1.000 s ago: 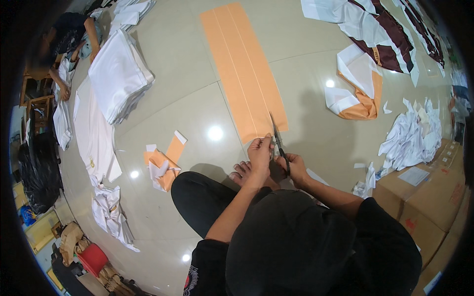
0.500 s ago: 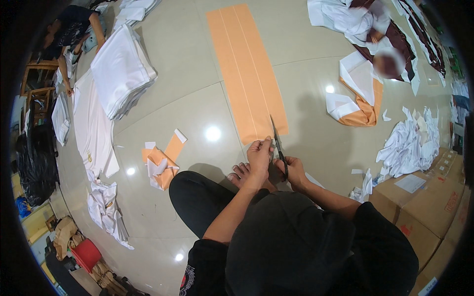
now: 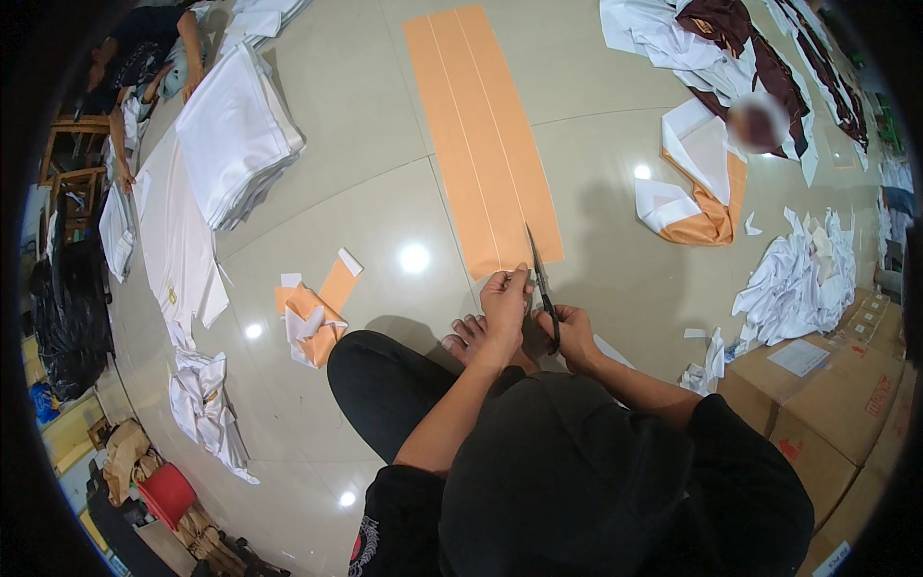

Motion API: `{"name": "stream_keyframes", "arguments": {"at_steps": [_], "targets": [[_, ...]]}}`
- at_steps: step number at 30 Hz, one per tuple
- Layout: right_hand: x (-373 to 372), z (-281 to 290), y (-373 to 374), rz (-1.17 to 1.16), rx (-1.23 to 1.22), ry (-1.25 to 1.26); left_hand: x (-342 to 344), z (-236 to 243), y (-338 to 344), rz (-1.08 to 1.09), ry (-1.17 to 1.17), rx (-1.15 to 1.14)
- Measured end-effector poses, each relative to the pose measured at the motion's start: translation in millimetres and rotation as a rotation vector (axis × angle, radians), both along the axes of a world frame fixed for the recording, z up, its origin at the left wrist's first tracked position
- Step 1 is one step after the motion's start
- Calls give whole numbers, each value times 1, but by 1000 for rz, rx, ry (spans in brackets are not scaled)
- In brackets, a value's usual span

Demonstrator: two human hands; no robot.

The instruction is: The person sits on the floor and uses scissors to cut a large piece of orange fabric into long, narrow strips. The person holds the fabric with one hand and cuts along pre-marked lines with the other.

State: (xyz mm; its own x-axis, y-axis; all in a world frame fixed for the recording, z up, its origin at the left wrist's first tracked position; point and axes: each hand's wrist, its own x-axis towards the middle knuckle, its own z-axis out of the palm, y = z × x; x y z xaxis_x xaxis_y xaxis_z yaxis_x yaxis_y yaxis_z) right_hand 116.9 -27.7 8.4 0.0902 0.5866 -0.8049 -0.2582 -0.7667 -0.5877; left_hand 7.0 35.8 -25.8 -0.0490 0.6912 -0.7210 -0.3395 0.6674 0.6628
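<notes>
The person sits on the tiled floor with a long orange strip of fabric laid flat ahead of them, running away from their bare foot. The left hand pinches the near end of that strip between thumb and fingers, closed on the cloth. Just to its right, the right hand is wrapped around the handles of a pair of dark scissors, whose blades point away along the strip's right side, near one of the pale lines that run its length; whether the blades are parted cannot be told. The two hands sit close together, almost touching. To the left on the floor lies a small heap of orange and white offcuts, and farther left a stack of folded white fabric beside more white cloth spread out. On the right are cardboard boxes, closed on top, with a white sheet of paper lying on one; their contents are not visible. A pile of white scraps rests against them, and an orange and white folded piece lies beyond. Another person works at the upper left.
</notes>
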Motion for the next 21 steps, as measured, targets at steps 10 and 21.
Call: {"name": "stream_keyframes", "arguments": {"at_steps": [10,21], "targets": [[0,-3,-2,18,14,-8,0,-4,-1,5,3,14],[1,-5,0,13,-6,-9,-2,0,0,18,-26,-19]]}}
